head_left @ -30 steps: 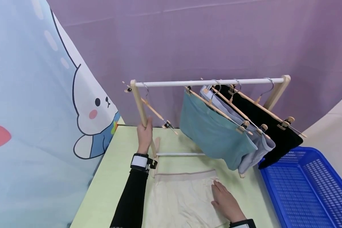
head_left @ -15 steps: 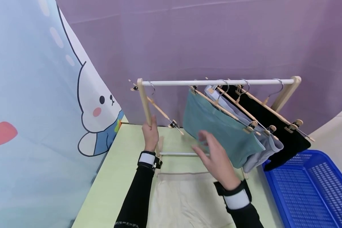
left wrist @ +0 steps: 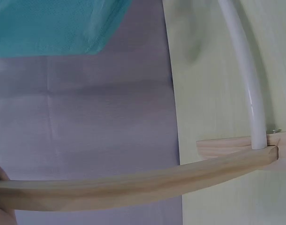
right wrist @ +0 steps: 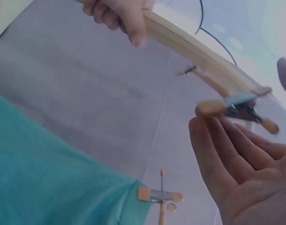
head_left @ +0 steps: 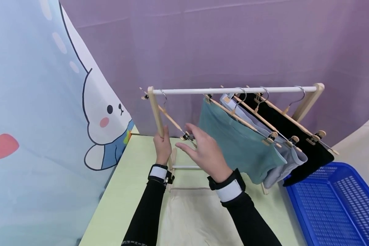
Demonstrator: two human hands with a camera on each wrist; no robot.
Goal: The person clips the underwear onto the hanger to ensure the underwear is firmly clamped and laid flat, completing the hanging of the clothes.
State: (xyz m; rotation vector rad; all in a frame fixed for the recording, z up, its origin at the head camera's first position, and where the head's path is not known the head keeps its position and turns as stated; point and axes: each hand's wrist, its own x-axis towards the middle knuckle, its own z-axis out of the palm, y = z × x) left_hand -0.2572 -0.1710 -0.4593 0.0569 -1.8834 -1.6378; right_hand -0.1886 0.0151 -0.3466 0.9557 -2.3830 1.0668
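My left hand [head_left: 162,147] grips the left wooden post [head_left: 155,114] of a small clothes rack, fingers and thumb wrapped round it. An unladen clip hanger [head_left: 172,119] hangs from the left end of the rack's white bar [head_left: 190,91]. At its near clip [right wrist: 234,107] is my right hand [head_left: 207,153], thumb and fingers spread apart; in the right wrist view the fingertips are right at the clip. Below, a cream garment [head_left: 196,218] with a straight waistband lies flat on the table, partly hidden by my right arm.
Teal shorts [head_left: 233,140], a pale lilac garment [head_left: 279,169] and a black one [head_left: 318,159] hang by clips along the right half of the bar. A blue plastic basket [head_left: 329,191] stands at the right of the pale green table [head_left: 107,212].
My right hand has left the cream garment and moved up and left to the unladen hanger's near clip. The left hand keeps its grip on the post.
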